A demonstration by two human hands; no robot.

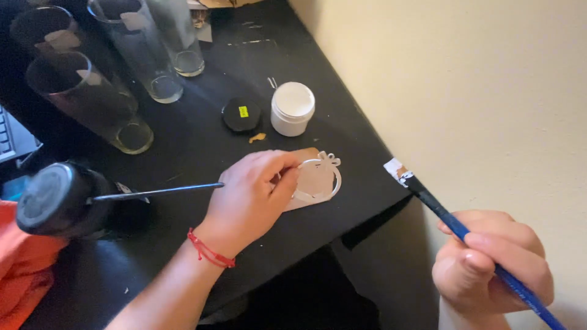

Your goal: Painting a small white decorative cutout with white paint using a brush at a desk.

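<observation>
One white round cutout [318, 179]

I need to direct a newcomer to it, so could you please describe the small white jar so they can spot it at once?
On the black table, look beyond the left hand toward the cream wall. The small white jar stands open there, beside its black lid. Unlike the tall clear glasses farther left, it is short, opaque and white.

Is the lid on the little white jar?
No, the little white jar stands open with white paint showing inside, and a round black lid lies flat on the black table beside it.
</observation>
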